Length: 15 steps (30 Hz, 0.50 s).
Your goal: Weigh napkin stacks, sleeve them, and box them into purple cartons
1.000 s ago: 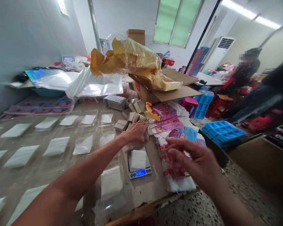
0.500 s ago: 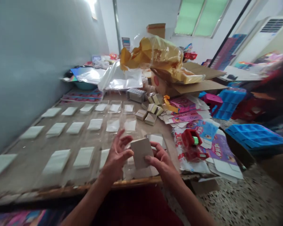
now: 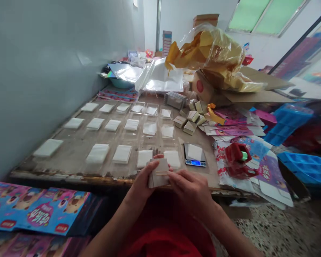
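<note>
At the table edge (image 3: 77,176), my left hand (image 3: 143,180) clamps the block (image 3: 157,181), its band (image 3: 162,173) running toward my right hand (image 3: 194,185), whose grip is unclear.

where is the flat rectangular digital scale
In the head view, the scale lies right of centre, beyond the right hand, left of the red plastic tape dispenser.

Just beyond right hand (image 3: 191,184), scale (image 3: 195,163) blocks straight reach; tabletop strip (image 3: 211,160) open between it and red tape dispenser (image 3: 234,154). Person's left: white stacks (image 3: 122,154) in rows, slim lanes between, wider gap in near row. Farther out, card blocks (image 3: 189,127), carton (image 3: 207,91), bulging yellow wrapping (image 3: 211,53) crowd way.
</note>
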Tool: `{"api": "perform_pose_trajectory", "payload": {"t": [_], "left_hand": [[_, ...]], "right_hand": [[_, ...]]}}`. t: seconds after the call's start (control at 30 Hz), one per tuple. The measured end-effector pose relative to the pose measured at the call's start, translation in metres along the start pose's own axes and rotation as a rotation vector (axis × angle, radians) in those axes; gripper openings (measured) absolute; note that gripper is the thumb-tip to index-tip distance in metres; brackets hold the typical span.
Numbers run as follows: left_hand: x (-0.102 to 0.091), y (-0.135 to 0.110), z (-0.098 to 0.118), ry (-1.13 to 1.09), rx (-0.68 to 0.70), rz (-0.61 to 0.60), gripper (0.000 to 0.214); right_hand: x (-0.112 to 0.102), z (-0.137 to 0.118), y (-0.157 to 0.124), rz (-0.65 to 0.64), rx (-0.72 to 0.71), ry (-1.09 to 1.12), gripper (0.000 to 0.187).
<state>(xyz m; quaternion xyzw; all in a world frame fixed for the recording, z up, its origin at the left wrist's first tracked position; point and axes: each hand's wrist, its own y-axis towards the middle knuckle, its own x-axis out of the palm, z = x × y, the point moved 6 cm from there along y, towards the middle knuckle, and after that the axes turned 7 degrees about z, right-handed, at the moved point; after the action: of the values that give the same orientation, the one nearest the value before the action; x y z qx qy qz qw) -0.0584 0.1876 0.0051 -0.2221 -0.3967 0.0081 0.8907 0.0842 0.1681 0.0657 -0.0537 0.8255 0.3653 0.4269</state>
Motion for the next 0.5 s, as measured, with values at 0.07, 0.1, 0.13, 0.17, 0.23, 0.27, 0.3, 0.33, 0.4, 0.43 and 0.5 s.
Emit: {"api": "perform_pose_trajectory", "payload": {"t": [0.07, 0.1, 0.13, 0.17, 0.23, 0.27, 0.3, 0.33, 0.4, 0.43, 0.5], "left_hand": [[-0.001, 0.001, -0.003, 0.024, -0.011, -0.008, 0.051], [-0.001, 0.002, -0.005, 0.037, -0.013, -0.009, 0.050], [-0.002, 0.004, -0.006, 0.045, -0.011, -0.006, 0.048], [-0.002, 0.007, -0.007, 0.050, -0.004, 0.001, 0.045], [-0.004, 0.013, -0.008, 0.054, 0.009, 0.018, 0.040], [-0.005, 0.015, -0.008, 0.053, 0.009, 0.023, 0.041], [-0.004, 0.016, -0.009, 0.055, 0.000, 0.018, 0.044], [-0.003, 0.015, -0.009, 0.058, -0.015, 0.003, 0.049], [0.004, 0.011, -0.009, 0.063, -0.049, -0.057, 0.063], [0.007, 0.007, -0.009, 0.072, -0.065, -0.079, 0.068], [0.012, 0.003, -0.009, 0.092, -0.086, -0.068, 0.071]], "right_hand": [[0.004, -0.004, 0.001, -0.098, -0.137, -0.075, 0.022], [0.006, -0.005, 0.003, -0.135, -0.184, -0.116, 0.020], [0.008, -0.004, 0.004, -0.166, -0.220, -0.150, 0.019], [0.010, -0.004, 0.006, -0.190, -0.249, -0.168, 0.018], [0.011, 0.000, 0.010, -0.200, -0.251, -0.156, 0.017], [0.009, 0.004, 0.013, -0.179, -0.207, -0.117, 0.016], [0.007, 0.008, 0.016, -0.150, -0.139, -0.049, 0.014], [0.004, 0.014, 0.019, -0.125, -0.055, 0.041, 0.012], [0.001, 0.027, 0.022, -0.132, 0.128, 0.270, 0.010], [0.002, 0.032, 0.022, -0.190, 0.207, 0.400, 0.011], [0.007, 0.040, 0.019, -0.366, 0.337, 0.644, 0.010]]}}
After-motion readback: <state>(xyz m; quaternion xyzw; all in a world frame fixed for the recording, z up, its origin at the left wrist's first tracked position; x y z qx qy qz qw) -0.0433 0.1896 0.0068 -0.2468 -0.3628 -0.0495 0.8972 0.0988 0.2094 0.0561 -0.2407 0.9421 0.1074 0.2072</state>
